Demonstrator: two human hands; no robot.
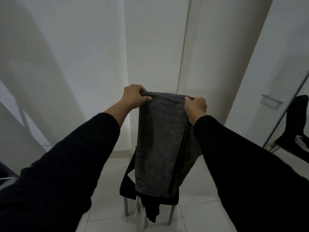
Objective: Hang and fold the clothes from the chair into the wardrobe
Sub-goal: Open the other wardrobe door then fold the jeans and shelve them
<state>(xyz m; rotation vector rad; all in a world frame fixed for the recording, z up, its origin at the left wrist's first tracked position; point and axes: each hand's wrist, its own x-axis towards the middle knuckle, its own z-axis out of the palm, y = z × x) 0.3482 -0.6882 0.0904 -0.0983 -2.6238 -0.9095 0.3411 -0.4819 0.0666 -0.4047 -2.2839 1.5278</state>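
From the head camera, both hands are raised in front of the body, each curled tight around the top edge of a grey folded garment (161, 141). The left hand (133, 96) grips the left corner, fingers wrapped over the fold and thumb pressed along the near face; the right hand (195, 105) grips the right corner the same way, thumb tip lying on top of the cloth. Both arms wear black sleeves (75, 161). The garment hangs straight down between the hands, doubled lengthwise, and its lower end covers most of the chair (126, 205) standing on the white tiled floor (197, 213) just behind it. On the chair lie more clothes: a black garment (127, 186) spilling over the seat's left side and front, and a pale cloth (140, 213) dangling beneath it between the grey metal legs. Behind stand white walls and a white door with a metal handle (271, 98). At the far right edge a mirror (299, 131) leans, showing a dark reflection of clothing.
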